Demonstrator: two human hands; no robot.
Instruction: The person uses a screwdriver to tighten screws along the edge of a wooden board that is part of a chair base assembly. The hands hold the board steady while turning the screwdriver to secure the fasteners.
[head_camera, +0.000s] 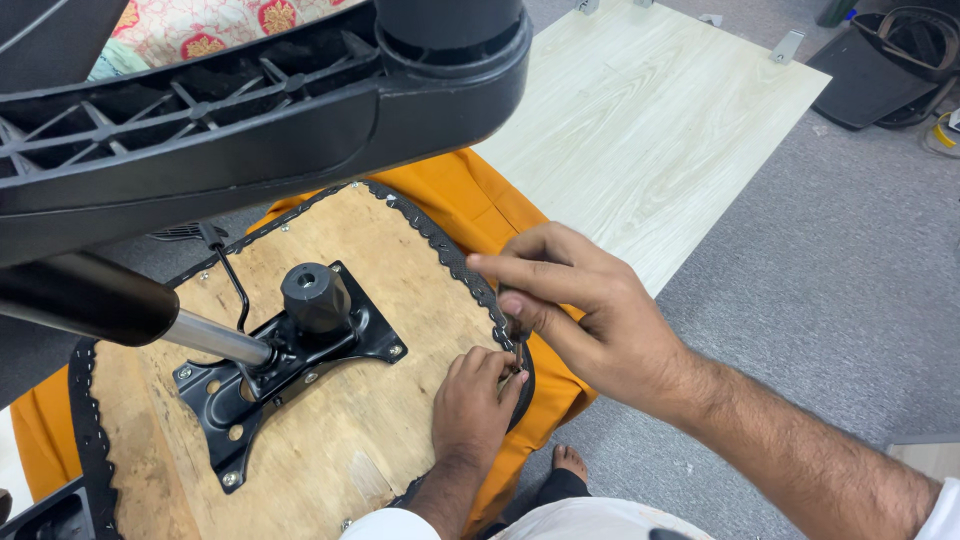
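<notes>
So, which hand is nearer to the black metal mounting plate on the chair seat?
Left. The left hand rests on the wooden seat underside, just right of the black mounting plate. The right hand is farther right, at the seat's edge, holding a small tool.

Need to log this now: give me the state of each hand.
Left hand: fingers curled, pressing a small part at the edge of the wooden seat underside.
Right hand: closed on a small dark tool.
</notes>
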